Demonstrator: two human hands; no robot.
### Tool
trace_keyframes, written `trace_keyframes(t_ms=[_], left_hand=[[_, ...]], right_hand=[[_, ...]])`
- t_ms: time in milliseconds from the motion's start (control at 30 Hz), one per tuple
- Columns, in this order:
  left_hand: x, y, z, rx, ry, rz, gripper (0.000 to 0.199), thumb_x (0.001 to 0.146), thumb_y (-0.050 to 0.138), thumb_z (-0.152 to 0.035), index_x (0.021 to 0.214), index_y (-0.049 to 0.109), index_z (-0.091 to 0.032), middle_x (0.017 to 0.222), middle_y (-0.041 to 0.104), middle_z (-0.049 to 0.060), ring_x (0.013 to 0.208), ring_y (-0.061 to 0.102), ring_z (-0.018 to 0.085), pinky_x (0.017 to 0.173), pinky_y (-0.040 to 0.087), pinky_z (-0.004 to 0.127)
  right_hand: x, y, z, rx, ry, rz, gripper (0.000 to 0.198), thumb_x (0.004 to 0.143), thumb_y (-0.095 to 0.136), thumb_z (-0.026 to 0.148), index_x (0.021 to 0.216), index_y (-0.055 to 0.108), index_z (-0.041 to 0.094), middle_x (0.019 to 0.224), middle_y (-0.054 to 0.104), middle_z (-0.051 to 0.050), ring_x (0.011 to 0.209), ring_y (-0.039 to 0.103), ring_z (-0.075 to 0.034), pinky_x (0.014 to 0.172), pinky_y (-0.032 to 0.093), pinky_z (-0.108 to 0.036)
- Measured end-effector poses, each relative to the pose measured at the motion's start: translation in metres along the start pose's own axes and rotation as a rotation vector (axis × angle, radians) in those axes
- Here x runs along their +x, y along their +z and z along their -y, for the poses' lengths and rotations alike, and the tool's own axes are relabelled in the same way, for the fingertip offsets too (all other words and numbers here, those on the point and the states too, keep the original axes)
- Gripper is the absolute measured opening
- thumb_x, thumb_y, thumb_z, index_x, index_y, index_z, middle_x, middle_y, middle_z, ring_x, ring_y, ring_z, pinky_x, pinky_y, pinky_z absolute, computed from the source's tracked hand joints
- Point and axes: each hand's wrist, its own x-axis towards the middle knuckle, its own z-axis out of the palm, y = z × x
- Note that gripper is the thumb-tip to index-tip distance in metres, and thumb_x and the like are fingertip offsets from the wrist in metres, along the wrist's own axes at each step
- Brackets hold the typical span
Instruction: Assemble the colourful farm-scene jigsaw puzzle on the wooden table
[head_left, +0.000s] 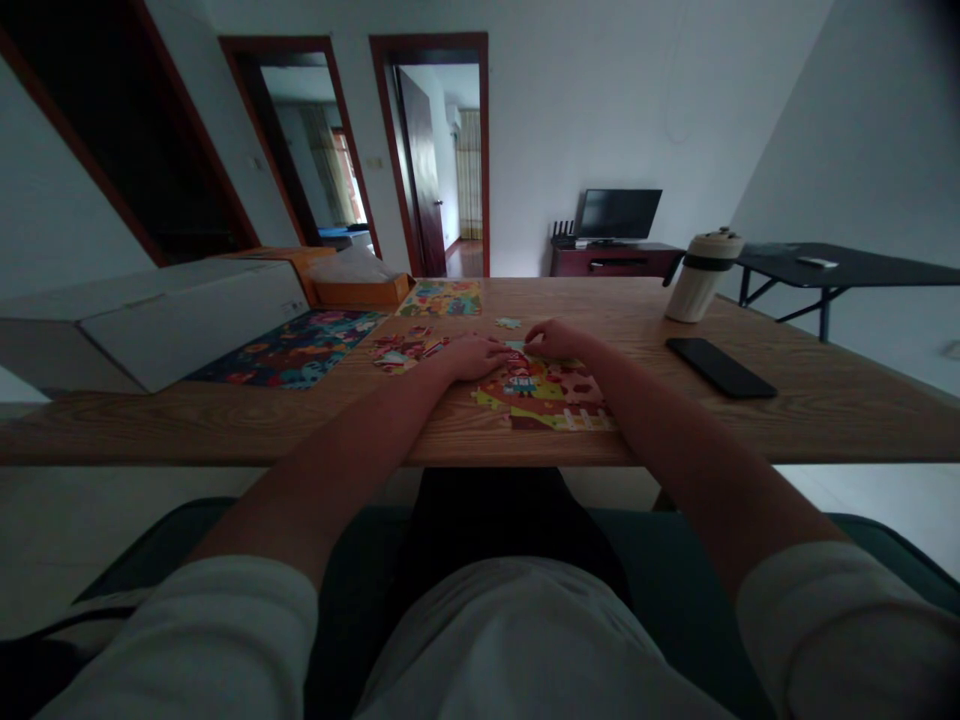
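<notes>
Touching jigsaw puzzle (553,388); both hands (475,357) (559,340)

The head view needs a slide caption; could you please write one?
Left hand and right hand at a part-built jigsaw puzzle.

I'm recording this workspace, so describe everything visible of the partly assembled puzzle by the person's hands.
The partly assembled puzzle lies flat on the wooden table, near its front edge. Its joined pieces look like printed card in reds, yellows, browns and greens, showing a small figure and, along the near side, a white fence. The left outline is jagged and unfinished. The left hand and right hand are at its far side; exact contact is unclear. The right forearm overlaps its right side.
</notes>
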Motion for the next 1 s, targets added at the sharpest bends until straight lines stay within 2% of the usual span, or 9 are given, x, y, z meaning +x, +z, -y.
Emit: trace_keyframes(t_ms=[167,367,600,733,867,933,1000], left_hand=[[0.001,0.001,-0.002,0.028,0.008,0.012,0.057,0.105,0.030,-0.060,0.147,0.060,-0.034,0.149,0.060,0.004,0.132,0.055,0.029,0.114,0.034,0.042],[0.000,0.001,0.000,0.006,-0.022,0.029,0.060,0.104,0.029,-0.065,0.148,0.058,-0.036,0.151,0.058,0.004,0.133,0.055,0.031,0.114,0.035,0.043],[-0.001,0.001,0.001,-0.011,0.009,-0.005,0.061,0.104,0.029,-0.063,0.145,0.063,-0.031,0.144,0.063,0.006,0.130,0.058,0.028,0.111,0.039,0.038],[-0.001,0.001,0.000,-0.008,0.009,0.019,0.060,0.104,0.030,-0.061,0.146,0.061,-0.031,0.148,0.061,0.006,0.133,0.056,0.027,0.114,0.036,0.038],[0.000,0.001,0.000,-0.014,-0.006,0.049,0.061,0.104,0.029,-0.063,0.146,0.061,-0.032,0.149,0.060,0.004,0.135,0.054,0.027,0.116,0.033,0.038],[0.000,0.001,-0.001,-0.018,-0.001,0.054,0.061,0.104,0.029,-0.063,0.146,0.061,-0.033,0.149,0.060,0.003,0.137,0.053,0.026,0.117,0.032,0.038],[-0.002,-0.001,-0.001,-0.026,0.012,0.053,0.059,0.105,0.030,-0.060,0.146,0.061,-0.032,0.150,0.060,0.003,0.139,0.051,0.025,0.119,0.031,0.037]], right_hand=[[0.002,0.001,-0.002,0.002,-0.014,0.006,0.040,0.092,0.072,0.050,0.118,0.078,0.020,0.104,0.079,-0.011,0.087,0.073,-0.024,0.079,0.055,-0.032],[0.004,0.002,-0.003,-0.029,-0.046,0.005,0.053,0.091,0.073,0.049,0.134,0.071,0.019,0.123,0.075,-0.013,0.104,0.071,-0.027,0.089,0.054,-0.032],[0.004,-0.001,-0.002,-0.037,-0.066,0.123,0.044,0.097,0.064,0.049,0.132,0.075,0.025,0.118,0.077,-0.008,0.100,0.072,-0.025,0.089,0.053,-0.031],[0.004,-0.004,0.000,-0.062,-0.064,0.168,0.043,0.097,0.064,0.048,0.133,0.074,0.028,0.115,0.079,-0.006,0.095,0.073,-0.024,0.088,0.053,-0.031],[0.005,-0.004,0.000,-0.072,-0.052,0.135,0.038,0.095,0.067,0.037,0.130,0.075,0.029,0.117,0.078,-0.007,0.095,0.073,-0.024,0.089,0.054,-0.031],[0.005,-0.006,-0.004,-0.027,-0.022,0.080,0.032,0.099,0.062,0.033,0.126,0.078,0.026,0.116,0.078,-0.007,0.095,0.073,-0.023,0.087,0.053,-0.029],[0.003,-0.009,-0.009,0.004,0.012,0.009,0.035,0.103,0.054,0.030,0.129,0.076,0.020,0.116,0.078,-0.009,0.095,0.072,-0.022,0.084,0.053,-0.027]])
